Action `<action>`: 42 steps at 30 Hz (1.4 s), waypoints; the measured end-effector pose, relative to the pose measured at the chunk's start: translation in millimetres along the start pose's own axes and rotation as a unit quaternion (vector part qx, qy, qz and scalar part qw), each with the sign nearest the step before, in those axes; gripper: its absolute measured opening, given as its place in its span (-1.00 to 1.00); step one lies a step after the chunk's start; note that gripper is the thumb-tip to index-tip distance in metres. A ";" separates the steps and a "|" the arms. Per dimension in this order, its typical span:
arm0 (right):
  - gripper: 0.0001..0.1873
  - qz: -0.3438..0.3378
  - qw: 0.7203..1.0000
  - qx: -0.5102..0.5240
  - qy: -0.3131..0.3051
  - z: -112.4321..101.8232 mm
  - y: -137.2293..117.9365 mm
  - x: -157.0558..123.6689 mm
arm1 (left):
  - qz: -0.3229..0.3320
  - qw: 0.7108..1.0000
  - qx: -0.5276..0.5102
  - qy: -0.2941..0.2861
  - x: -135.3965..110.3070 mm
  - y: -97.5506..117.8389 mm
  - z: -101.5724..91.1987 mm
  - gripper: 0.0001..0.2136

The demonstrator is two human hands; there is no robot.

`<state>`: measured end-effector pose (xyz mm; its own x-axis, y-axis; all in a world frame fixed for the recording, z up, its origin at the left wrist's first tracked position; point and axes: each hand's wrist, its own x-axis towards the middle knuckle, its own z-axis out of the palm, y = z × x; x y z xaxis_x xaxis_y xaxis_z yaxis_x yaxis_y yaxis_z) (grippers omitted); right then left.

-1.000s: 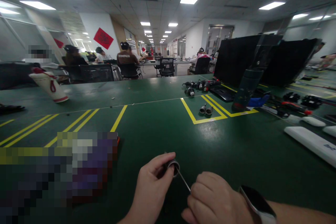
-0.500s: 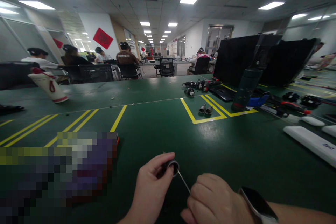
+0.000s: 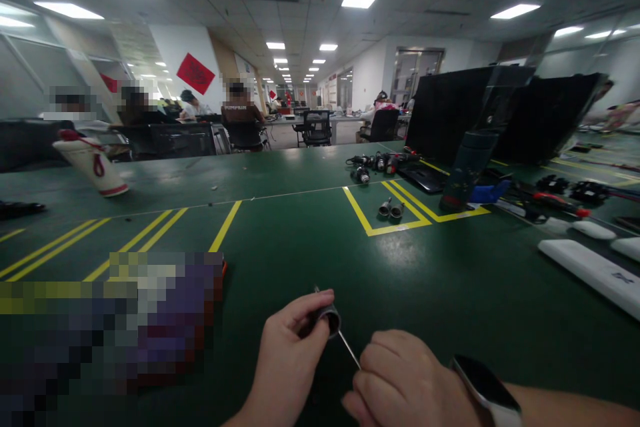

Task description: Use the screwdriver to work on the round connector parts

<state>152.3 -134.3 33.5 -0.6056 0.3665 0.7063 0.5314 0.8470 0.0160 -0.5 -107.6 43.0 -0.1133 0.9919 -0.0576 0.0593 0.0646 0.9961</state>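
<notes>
Pinched between the thumb and fingers of my left hand (image 3: pixel 290 347) is a small dark cup-shaped metal part (image 3: pixel 331 320), its round opening turned toward my right hand (image 3: pixel 400 373). A thin metal rod (image 3: pixel 349 349) runs from my closed right hand to that opening. Whatever handle it has is hidden in the fist, so its kind cannot be told. A thin tip shows past the far side of the part, above my left fingers. Two similar metal cups (image 3: pixel 390 209) lie side by side inside a yellow-taped area farther off.
On the green table (image 3: pixel 280 247), a blurred-out purple object (image 3: pixel 175 320) lies left. A tilted-looking white cup (image 3: pixel 95 163) stands farther back. At right are a dark bottle (image 3: pixel 467 170), black monitors (image 3: pixel 450 113), a long white case (image 3: pixel 595 277) and cabled parts (image 3: pixel 363 175). Several people sit beyond.
My right hand has shifted slightly left, toward the metal part. More of the thin tip now shows beyond the part's far side. My left hand keeps its hold almost in place.
</notes>
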 end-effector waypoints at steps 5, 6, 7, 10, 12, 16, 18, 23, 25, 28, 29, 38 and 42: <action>-0.64 -0.003 1.000 -0.001 0.017 -1.2 1.4 -0.2 | -0.028 1.000 -0.006 -0.010 0.2 1.0 -0.7 -0.77; -0.63 -0.010 1.000 0.000 0.019 -1.0 2.1 -0.3 | -0.030 0.999 -0.005 -0.009 -0.2 1.4 -0.6 -0.77; -0.62 -0.015 1.000 0.001 0.019 -0.9 2.7 -0.3 | -0.030 0.999 -0.005 -0.009 -0.5 1.8 -0.3 -0.77; -0.60 -0.018 1.000 0.007 0.011 -0.5 3.2 -0.3 | -0.030 0.999 -0.007 -0.010 -1.0 2.4 0.0 -0.76; -0.60 -0.008 1.000 0.004 0.012 -0.5 2.3 -0.7 | -0.026 1.000 -0.006 -0.011 -0.8 2.4 -0.3 -0.76; -0.64 -0.013 1.000 -0.016 0.011 -1.2 0.5 -1.6 | -0.012 1.000 -0.005 -0.001 -1.2 2.7 -0.6 -0.78; -0.67 -0.016 1.000 -0.020 0.003 -1.3 0.5 -1.5 | -0.014 1.000 -0.008 0.003 -2.1 3.2 -0.2 -0.78; -0.67 -0.018 1.000 -0.019 -0.011 0.2 1.4 -1.5 | -0.019 1.000 -0.007 -0.002 -3.1 4.2 0.2 -0.77; -0.67 -0.019 1.000 -0.021 -0.008 0.6 1.3 -2.3 | -0.016 1.000 -0.007 -0.002 -2.6 3.9 -0.3 -0.76; -0.67 -0.031 0.999 -0.020 0.013 0.1 1.2 -3.5 | -0.013 1.000 -0.004 -0.005 -1.7 2.6 -0.5 -0.75; -0.68 -0.032 0.999 -0.017 0.013 -0.2 1.3 -3.6 | -0.011 1.000 -0.002 -0.006 -1.4 1.9 -0.4 -0.75; -0.66 -0.028 1.000 -0.011 0.005 -1.8 2.3 -1.5 | -0.015 1.000 -0.004 0.005 -0.4 -3.2 -1.5 -0.77; -0.68 -0.015 1.000 -0.014 -0.007 -3.4 0.7 -0.7 | -0.015 1.000 -0.009 0.003 -0.8 -2.0 -1.0 -0.78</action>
<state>155.1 -135.3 35.4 -0.6296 0.3472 0.6950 0.5294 0.8464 0.0568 -1.5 -108.6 41.1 -0.1216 0.9888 -0.0869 0.0379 0.0921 0.9950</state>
